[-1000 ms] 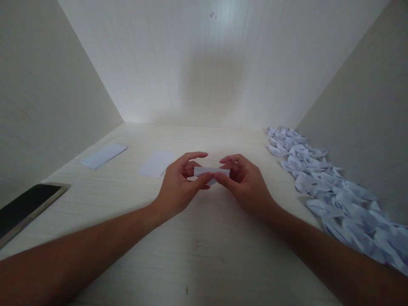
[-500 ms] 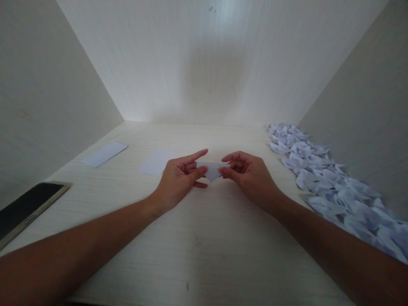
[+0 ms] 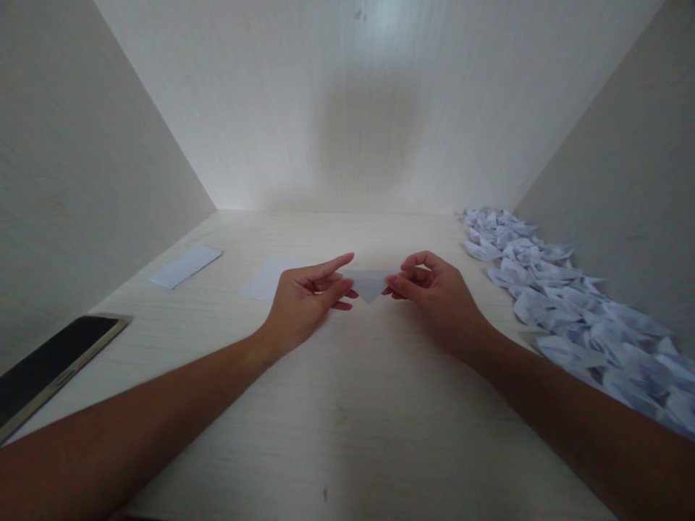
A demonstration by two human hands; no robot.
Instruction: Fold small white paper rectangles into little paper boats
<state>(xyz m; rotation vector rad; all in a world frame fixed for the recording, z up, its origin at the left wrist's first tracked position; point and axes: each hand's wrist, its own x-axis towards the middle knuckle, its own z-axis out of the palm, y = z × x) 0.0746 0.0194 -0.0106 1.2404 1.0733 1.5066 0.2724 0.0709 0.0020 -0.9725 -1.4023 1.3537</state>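
Between my two hands is a small folded piece of white paper, with a straight upper edge and a point facing down. My left hand pinches its left end between thumb and fingers, the index finger stretched out above it. At the right end, my right hand grips the paper between thumb and curled fingers. The paper is held a little above the table. Partly behind my left hand, a flat white sheet lies on the table.
A stack of white paper slips lies at the back left. Nearer on the left is a phone with a dark screen. Many folded white paper pieces are heaped along the right wall. Panels enclose the table at the back and sides.
My right hand has shifted slightly right and up, so more of the folded paper shows between my hands. My left hand keeps its pinch. The whole view has moved a little.
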